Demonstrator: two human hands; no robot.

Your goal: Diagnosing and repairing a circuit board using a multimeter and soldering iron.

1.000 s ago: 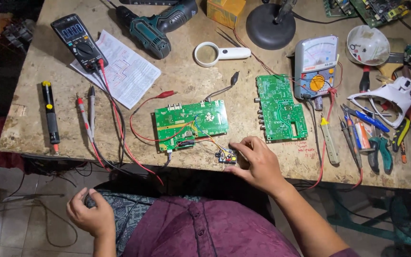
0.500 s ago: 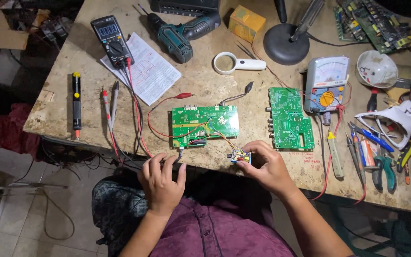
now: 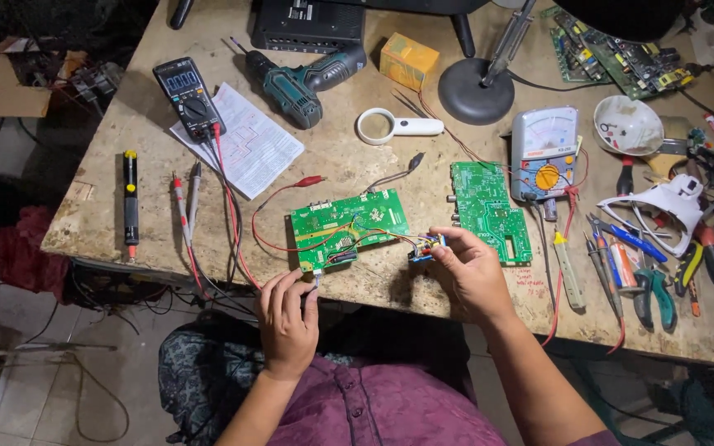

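Note:
A green circuit board [image 3: 349,230] lies near the workbench's front edge, with red and coloured wires running off it. My left hand [image 3: 287,318] sits at the board's lower left corner, fingers pinched on a small plug or connector there. My right hand [image 3: 470,272] holds a small blue and orange module [image 3: 426,248] that is wired to the board's right side. A second green circuit board [image 3: 489,210] lies just beyond my right hand.
On the worn bench [image 3: 109,198]: digital multimeter [image 3: 188,99] on a paper sheet, cordless drill [image 3: 303,78], magnifier [image 3: 394,126], analogue meter [image 3: 545,153], lamp base [image 3: 477,102], yellow box [image 3: 408,60], probes [image 3: 185,198] and a black tool [image 3: 130,202] at left, pliers and screwdrivers [image 3: 646,264] at right.
My left hand rose from my lap to the board's front corner and closed on the connector. My right hand stayed on the small module. The view shifted closer.

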